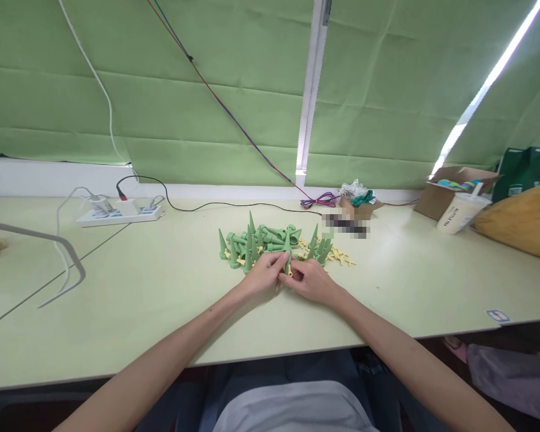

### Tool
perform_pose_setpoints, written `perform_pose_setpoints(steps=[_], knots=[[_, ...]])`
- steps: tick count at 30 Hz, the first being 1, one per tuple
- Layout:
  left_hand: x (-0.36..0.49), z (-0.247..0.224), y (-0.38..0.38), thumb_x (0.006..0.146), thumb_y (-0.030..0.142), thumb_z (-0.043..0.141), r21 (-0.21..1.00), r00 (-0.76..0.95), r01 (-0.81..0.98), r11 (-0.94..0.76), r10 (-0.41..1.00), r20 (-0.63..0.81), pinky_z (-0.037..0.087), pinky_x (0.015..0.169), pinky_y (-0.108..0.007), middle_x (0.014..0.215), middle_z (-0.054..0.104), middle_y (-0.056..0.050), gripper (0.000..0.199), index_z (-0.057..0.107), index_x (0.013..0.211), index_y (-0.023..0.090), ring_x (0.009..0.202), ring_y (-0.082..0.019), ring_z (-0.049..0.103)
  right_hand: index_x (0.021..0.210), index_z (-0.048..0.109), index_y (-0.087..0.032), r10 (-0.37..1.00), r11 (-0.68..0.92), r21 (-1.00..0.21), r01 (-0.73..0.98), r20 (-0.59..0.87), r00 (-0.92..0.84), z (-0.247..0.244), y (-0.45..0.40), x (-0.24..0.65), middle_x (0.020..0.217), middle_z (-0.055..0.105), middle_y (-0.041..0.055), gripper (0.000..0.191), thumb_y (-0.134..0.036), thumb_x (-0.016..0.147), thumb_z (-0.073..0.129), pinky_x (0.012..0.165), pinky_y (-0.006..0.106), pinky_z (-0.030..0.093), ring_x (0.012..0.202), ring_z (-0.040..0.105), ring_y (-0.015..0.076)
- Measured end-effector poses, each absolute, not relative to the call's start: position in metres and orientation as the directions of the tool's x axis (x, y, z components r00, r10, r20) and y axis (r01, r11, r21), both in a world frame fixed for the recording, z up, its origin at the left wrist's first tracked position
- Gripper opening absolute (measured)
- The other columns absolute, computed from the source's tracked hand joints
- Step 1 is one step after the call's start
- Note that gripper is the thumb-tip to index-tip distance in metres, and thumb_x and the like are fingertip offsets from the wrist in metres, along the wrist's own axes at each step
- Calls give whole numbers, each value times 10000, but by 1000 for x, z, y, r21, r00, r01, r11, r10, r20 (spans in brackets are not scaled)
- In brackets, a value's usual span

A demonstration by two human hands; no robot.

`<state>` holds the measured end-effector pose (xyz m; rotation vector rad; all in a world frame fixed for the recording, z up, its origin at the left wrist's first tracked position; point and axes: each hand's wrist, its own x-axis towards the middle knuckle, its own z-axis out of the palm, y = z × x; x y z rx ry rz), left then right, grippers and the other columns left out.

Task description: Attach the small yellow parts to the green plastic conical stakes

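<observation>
Close together over the table, both my hands work on one upright green plastic spike (287, 243). My left hand (265, 271) is closed, with its thumb and fingers around the spike's lower part. A small yellow plastic piece (290, 272) shows at the spike's base, between the hands. The fingers of my right hand (314, 280) are pinched at that yellow piece and partly hide it. Just beyond lies a heap of green spikes (274, 237), some standing point up on either side. Small branched yellow pieces (339, 255) are scattered at the heap's right.
At the back left sits a white power strip (121, 215) with plugs and cables. A small open carton (360, 207) and a pixelated dark object (345, 225) are behind the heap. Farther right are a drink cup (461, 213), a cardboard box (436, 198) and a mustard-coloured bundle (522, 222).
</observation>
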<state>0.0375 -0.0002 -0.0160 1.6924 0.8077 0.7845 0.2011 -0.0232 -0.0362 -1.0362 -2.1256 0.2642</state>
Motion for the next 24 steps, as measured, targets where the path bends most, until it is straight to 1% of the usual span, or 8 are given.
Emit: perform_pose_setpoints(steps=[3, 5, 11, 15, 18, 22, 24], knots=[[38, -15, -1, 886, 619, 445, 967, 558, 131, -220, 822, 112, 413, 423, -228, 568, 555, 0, 524, 598, 757, 134, 409, -89, 467, 599, 329, -200, 745, 659, -504, 559, 539, -392, -34, -23, 202, 502, 349, -72, 384, -316, 868, 578, 497, 236, 250, 456, 327, 74], [38, -14, -1, 891, 611, 443, 967, 559, 134, -218, 822, 108, 400, 415, -227, 561, 556, -2, 515, 574, 730, 139, 401, -91, 476, 599, 324, -201, 746, 660, -518, 545, 542, -387, -33, -23, 202, 504, 345, -72, 388, -317, 871, 575, 498, 235, 252, 461, 323, 74], [38, -17, 0, 901, 601, 435, 970, 564, 124, -211, 819, 106, 401, 410, -225, 559, 544, 1, 504, 555, 728, 143, 404, -92, 481, 587, 325, -204, 750, 656, -525, 543, 531, -393, -33, -22, 203, 503, 345, -70, 399, -332, 872, 574, 499, 244, 256, 468, 324, 81], [37, -15, -1, 898, 563, 473, 968, 564, 102, -227, 815, 132, 424, 423, -231, 623, 549, 2, 445, 575, 788, 143, 448, -88, 475, 587, 325, -205, 752, 654, -527, 542, 529, -393, -33, -22, 203, 499, 337, -72, 400, -333, 873, 573, 502, 246, 254, 469, 321, 82], [37, -10, -4, 876, 542, 522, 963, 539, 99, -250, 827, 160, 416, 426, -226, 649, 538, 7, 407, 569, 775, 150, 490, -92, 475, 599, 325, -202, 749, 658, -531, 535, 537, -388, -32, -22, 204, 509, 342, -72, 392, -328, 872, 577, 510, 242, 256, 480, 324, 82], [38, -7, -5, 858, 537, 543, 946, 477, 155, -286, 860, 182, 364, 393, -219, 577, 465, 44, 393, 496, 716, 174, 434, -81, 431, 604, 326, -200, 738, 672, -532, 516, 538, -407, -29, -21, 208, 516, 343, -71, 409, -364, 875, 585, 510, 238, 256, 486, 324, 81], [38, -8, -5, 860, 526, 535, 923, 421, 210, -322, 882, 211, 337, 393, -217, 569, 465, 49, 374, 480, 726, 181, 421, -79, 418, 602, 339, -201, 738, 673, -535, 512, 537, -409, -28, -21, 210, 514, 351, -66, 406, -378, 901, 548, 509, 240, 264, 484, 327, 85]])
